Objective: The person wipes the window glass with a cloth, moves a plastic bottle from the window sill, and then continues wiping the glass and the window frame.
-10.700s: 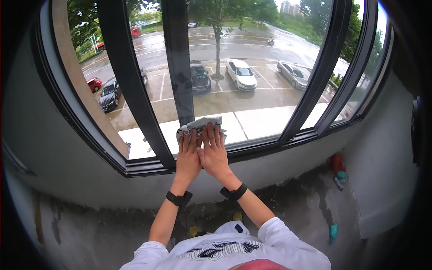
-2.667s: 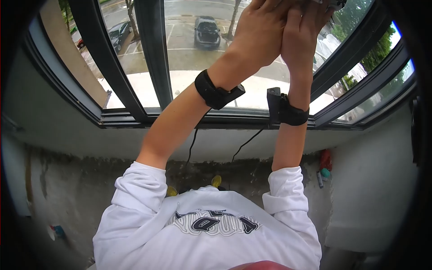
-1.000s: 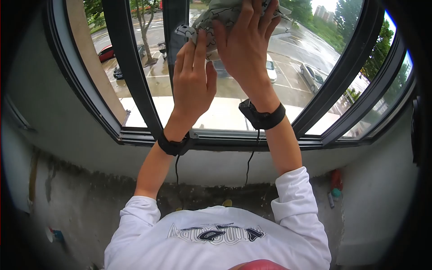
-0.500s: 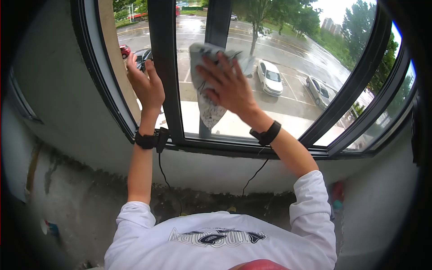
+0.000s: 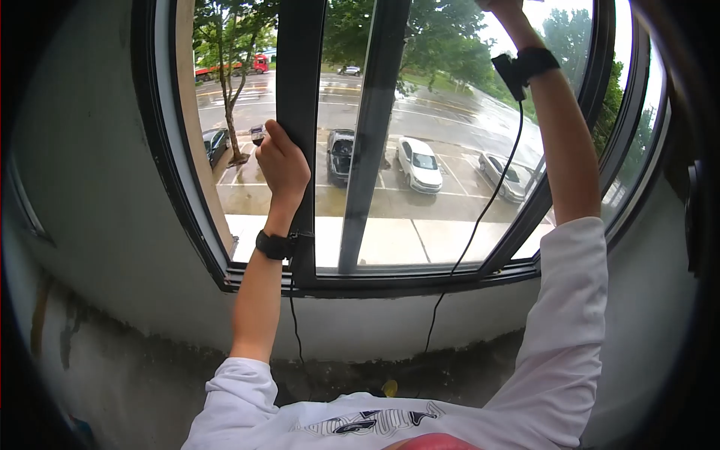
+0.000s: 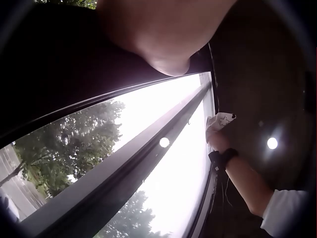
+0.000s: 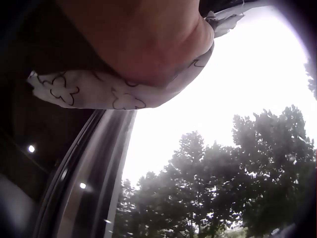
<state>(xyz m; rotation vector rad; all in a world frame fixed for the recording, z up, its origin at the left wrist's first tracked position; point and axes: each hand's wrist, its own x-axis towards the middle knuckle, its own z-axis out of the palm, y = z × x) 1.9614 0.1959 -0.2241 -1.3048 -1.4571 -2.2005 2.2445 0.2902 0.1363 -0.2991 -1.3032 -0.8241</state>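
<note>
My right hand (image 6: 214, 141) is raised high at the right side of the window and lies against a pale cloth (image 7: 121, 94) with dark flower outlines. Most of that hand is past the top edge of the head view. The cloth lies at the upper glass beside the dark frame in the right wrist view, its ends sticking out on both sides of the hand. My left hand (image 5: 285, 169) grips the dark upright window frame (image 5: 300, 97) lower down, thumb pointing up and left; its other fingers are mostly hidden.
The sill track (image 5: 375, 285) runs along the window's bottom. A second upright (image 5: 364, 165) stands between the panes. Thin black cables (image 5: 480, 217) hang from the wristbands. A grey wall (image 5: 375, 322) is below. Parked cars, trees and a wet road show outside.
My right hand has carried the cloth from the lower middle of the pane up and right. My left hand has gone from spread fingers left of the upright to gripping it.
</note>
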